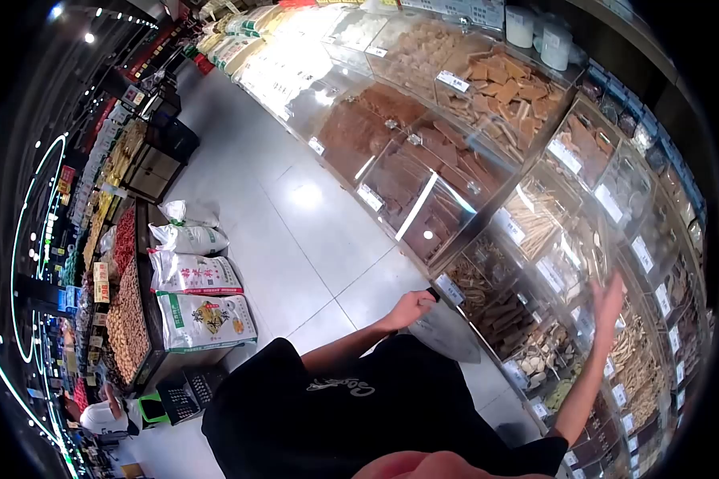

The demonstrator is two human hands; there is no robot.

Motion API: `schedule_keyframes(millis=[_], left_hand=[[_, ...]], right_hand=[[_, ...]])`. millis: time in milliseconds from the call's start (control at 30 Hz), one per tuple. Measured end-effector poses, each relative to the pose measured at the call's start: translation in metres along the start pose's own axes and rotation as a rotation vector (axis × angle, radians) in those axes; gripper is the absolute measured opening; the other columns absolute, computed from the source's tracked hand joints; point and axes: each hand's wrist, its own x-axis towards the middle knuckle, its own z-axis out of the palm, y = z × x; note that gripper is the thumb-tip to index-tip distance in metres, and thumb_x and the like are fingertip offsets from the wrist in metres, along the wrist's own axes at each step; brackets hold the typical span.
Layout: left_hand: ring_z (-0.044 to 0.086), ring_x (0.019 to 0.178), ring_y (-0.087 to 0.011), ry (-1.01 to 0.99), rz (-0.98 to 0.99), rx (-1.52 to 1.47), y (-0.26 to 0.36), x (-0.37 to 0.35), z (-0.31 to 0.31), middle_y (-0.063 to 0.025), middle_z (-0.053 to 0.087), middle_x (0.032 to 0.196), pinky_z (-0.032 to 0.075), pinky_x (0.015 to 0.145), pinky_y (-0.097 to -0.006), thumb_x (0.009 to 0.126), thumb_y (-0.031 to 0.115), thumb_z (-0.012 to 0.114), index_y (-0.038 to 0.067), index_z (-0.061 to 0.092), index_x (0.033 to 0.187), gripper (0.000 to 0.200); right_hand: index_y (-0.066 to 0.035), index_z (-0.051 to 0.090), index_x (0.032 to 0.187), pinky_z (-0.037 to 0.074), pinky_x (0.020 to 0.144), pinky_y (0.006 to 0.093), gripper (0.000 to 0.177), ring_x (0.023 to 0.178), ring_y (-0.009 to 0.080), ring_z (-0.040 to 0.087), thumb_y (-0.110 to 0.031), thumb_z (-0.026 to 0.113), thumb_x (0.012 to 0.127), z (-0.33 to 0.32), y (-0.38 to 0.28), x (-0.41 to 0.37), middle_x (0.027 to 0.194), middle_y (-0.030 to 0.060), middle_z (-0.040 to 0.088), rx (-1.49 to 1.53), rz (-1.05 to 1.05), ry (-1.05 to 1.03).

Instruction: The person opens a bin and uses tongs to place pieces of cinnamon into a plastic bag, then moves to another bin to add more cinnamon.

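My left hand [411, 309] is closed in a fist beside the front edge of the bins. A small dark piece [434, 294] sticks out of the fist, and a translucent plastic bag [446, 335] hangs below it. My right hand [607, 297] reaches out over the clear-lidded bins, its fingers stretched and apart. Just past its fingertips lie pale, thin slices [596, 254] behind the clear plastic. Between the two hands are bins of dark bark-like sticks [497, 319] and pale chips [539, 359].
More clear bins hold brown slabs [511, 84] and pale sticks [531, 211], with white price labels [454, 81] on them. Printed sacks [206, 321] lean against a nut display [128, 319] across the tiled floor [303, 231]. Another person [104, 415] is at the lower left, near a black crate [185, 393].
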Motion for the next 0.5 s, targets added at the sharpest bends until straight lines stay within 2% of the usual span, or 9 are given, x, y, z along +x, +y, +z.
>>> schedule_keyframes(millis=[100,133,167,200,233,267,300,433,500], left_hand=[[0.062,0.083,-0.0158,-0.026,0.049,0.045,0.007,0.006,0.009,-0.0091,0.067,0.088,0.049,0.076,-0.0297,0.080,0.005,0.056,-0.001,0.064,0.101,0.023],[0.063,0.082,-0.0172,-0.031,0.061,0.036,0.005,0.007,0.014,-0.0104,0.067,0.087,0.050,0.076,-0.0303,0.079,0.005,0.056,-0.001,0.064,0.100,0.023],[0.063,0.081,-0.0185,-0.033,0.070,0.029,0.005,0.006,0.017,-0.0117,0.067,0.086,0.050,0.075,-0.0310,0.079,0.005,0.057,-0.002,0.064,0.100,0.023],[0.063,0.081,-0.0185,-0.054,0.045,0.032,0.007,0.004,0.018,-0.0117,0.067,0.086,0.050,0.075,-0.0311,0.079,0.005,0.057,-0.001,0.064,0.100,0.023],[0.063,0.081,-0.0185,-0.073,0.017,0.034,0.011,0.000,0.019,-0.0117,0.067,0.086,0.050,0.075,-0.0312,0.079,0.005,0.057,-0.001,0.064,0.101,0.024],[0.063,0.081,-0.0185,-0.092,-0.012,0.037,0.014,-0.003,0.020,-0.0117,0.067,0.087,0.050,0.075,-0.0313,0.079,0.005,0.058,-0.001,0.064,0.101,0.024],[0.062,0.082,-0.0171,-0.103,-0.014,0.039,0.012,-0.007,0.021,-0.0106,0.066,0.087,0.049,0.076,-0.0304,0.080,0.005,0.057,-0.001,0.064,0.102,0.023],[0.061,0.084,-0.0148,-0.138,-0.022,0.056,-0.004,-0.020,0.035,-0.0087,0.065,0.089,0.049,0.077,-0.0289,0.084,0.005,0.056,0.000,0.063,0.103,0.021],[0.061,0.083,-0.0152,-0.161,-0.013,0.080,-0.003,-0.024,0.034,-0.0090,0.065,0.088,0.049,0.076,-0.0294,0.084,0.005,0.057,-0.001,0.063,0.103,0.021]], right_hand=[[0.003,0.047,0.133,0.044,0.093,0.0376,0.057,0.110,0.0337,0.058,-0.023,0.068,0.087,-0.011,-0.060,-0.064,0.122,0.0235,0.058,0.325,0.250,-0.074],[0.006,0.044,0.134,0.044,0.094,0.0371,0.057,0.110,0.0327,0.058,-0.022,0.065,0.089,0.017,-0.050,-0.092,0.120,0.0251,0.058,0.394,0.213,0.027],[0.008,0.043,0.134,0.043,0.095,0.0376,0.057,0.109,0.0324,0.057,-0.022,0.063,0.091,0.014,-0.068,-0.113,0.119,0.0256,0.057,0.432,0.365,-0.094],[0.002,0.047,0.134,0.045,0.084,0.0352,0.051,0.094,0.0238,0.057,-0.020,0.062,0.090,0.039,-0.058,-0.141,0.104,0.0139,0.059,0.424,0.237,-0.023],[0.002,0.047,0.133,0.046,0.080,0.0327,0.050,0.088,0.0200,0.055,-0.017,0.063,0.089,0.060,-0.057,-0.168,0.104,0.0112,0.059,0.418,0.151,0.077],[0.001,0.047,0.134,0.046,0.080,0.0302,0.052,0.089,0.0172,0.056,-0.014,0.064,0.088,0.057,-0.072,-0.189,0.108,0.0103,0.059,0.572,0.391,-0.134],[0.004,0.046,0.134,0.045,0.091,0.0340,0.055,0.105,0.0240,0.057,-0.015,0.066,0.087,0.075,-0.074,-0.212,0.116,0.0170,0.058,0.681,0.480,-0.114],[0.005,0.052,0.126,0.048,0.065,0.0277,0.046,0.077,0.0144,0.057,-0.012,0.066,0.086,0.052,-0.132,-0.262,0.105,0.0118,0.060,0.874,0.671,-0.164],[0.004,0.053,0.125,0.047,0.062,0.0271,0.047,0.073,0.0127,0.055,-0.011,0.068,0.084,0.057,-0.142,-0.275,0.101,0.0105,0.060,0.837,0.545,-0.095]])
